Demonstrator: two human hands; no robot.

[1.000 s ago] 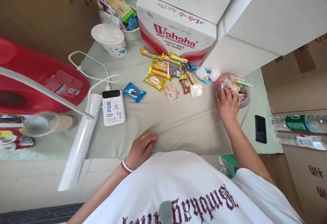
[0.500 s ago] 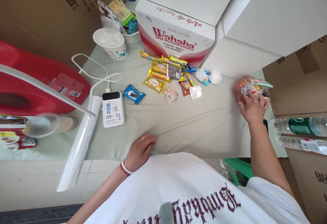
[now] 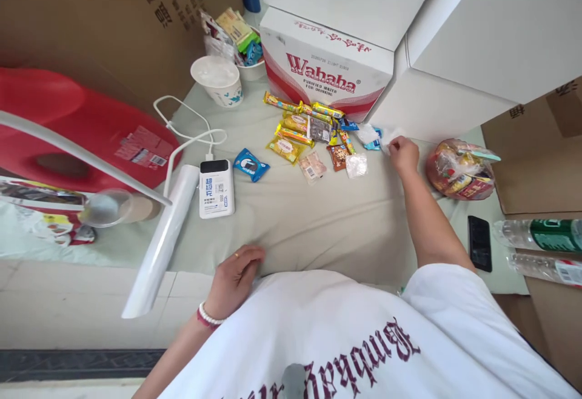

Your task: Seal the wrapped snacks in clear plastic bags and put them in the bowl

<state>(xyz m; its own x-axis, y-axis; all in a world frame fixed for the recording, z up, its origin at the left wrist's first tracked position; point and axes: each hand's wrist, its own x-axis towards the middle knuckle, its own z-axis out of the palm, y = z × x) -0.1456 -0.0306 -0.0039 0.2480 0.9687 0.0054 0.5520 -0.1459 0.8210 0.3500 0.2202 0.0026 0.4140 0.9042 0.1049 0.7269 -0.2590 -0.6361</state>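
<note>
My right hand (image 3: pixel 402 153) reaches to the right end of a heap of wrapped snacks (image 3: pixel 313 134) on the pale cloth. Its fingertips close on a small clear-wrapped candy (image 3: pixel 388 137) beside the white box. A pink bowl (image 3: pixel 459 171) full of snack packets stands to the right of that hand, apart from it. My left hand (image 3: pixel 234 279) rests on the near edge of the cloth, fingers curled, holding nothing. A blue snack packet (image 3: pixel 250 165) lies apart, left of the heap.
A Wahaha carton (image 3: pixel 330 80) and white boxes stand behind the snacks. A power bank (image 3: pixel 216 188) with a cable, a paper cup (image 3: pixel 219 80), a red jug (image 3: pixel 82 132) and a white roll (image 3: pixel 161 244) lie left. A phone (image 3: pixel 479 242) and water bottles (image 3: pixel 541 235) lie right.
My right hand let go of the pink bowl after shifting it rightward, then moved left to the snack heap. The view shifted slightly; my left hand stayed put.
</note>
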